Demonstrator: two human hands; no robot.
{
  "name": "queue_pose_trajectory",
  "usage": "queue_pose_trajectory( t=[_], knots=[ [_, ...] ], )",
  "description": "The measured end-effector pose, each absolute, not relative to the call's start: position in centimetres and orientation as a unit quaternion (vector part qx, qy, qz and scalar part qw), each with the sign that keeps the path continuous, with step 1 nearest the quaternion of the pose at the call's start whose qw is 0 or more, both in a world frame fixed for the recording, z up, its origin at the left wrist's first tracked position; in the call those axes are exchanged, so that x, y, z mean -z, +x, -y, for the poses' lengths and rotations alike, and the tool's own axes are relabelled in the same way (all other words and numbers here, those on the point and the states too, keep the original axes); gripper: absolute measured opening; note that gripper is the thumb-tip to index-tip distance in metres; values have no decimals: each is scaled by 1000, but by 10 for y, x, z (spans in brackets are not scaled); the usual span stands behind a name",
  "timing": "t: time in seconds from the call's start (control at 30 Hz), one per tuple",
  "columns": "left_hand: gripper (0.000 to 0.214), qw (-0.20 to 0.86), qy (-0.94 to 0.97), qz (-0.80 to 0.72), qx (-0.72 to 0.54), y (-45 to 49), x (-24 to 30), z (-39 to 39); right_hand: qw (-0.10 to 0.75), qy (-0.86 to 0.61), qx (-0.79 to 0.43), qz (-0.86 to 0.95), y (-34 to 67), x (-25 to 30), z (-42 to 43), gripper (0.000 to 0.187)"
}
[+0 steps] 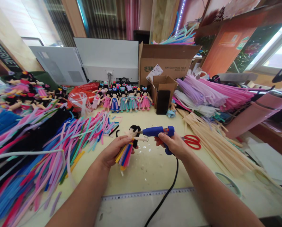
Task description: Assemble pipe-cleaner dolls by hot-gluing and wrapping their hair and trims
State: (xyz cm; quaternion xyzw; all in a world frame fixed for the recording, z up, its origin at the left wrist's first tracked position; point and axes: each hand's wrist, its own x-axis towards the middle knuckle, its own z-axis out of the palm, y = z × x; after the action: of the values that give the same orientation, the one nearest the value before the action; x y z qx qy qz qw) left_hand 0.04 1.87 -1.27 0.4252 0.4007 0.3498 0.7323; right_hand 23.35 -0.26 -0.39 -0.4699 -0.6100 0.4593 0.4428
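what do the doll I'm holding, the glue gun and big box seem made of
Doll: probably fuzzy chenille, given its soft strands. Glue gun: likely plastic, from its smooth blue body. Big box: matte cardboard, from its brown, printed side.

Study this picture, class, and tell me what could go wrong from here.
If the blue glue gun is hot, its nozzle might burn the left hand holding the doll close by. The black cord crosses the measuring strip and could snag when the right hand moves. The red-handled scissors lie beside the right forearm and might get knocked.
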Motion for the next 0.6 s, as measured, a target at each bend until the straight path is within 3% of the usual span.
queue_pose_trajectory(
  t=[0.6],
  knots=[
    [31,731,439,-389,-350,0,14,-19,451,-481,-459,595,235,10,0,38]
  ],
)
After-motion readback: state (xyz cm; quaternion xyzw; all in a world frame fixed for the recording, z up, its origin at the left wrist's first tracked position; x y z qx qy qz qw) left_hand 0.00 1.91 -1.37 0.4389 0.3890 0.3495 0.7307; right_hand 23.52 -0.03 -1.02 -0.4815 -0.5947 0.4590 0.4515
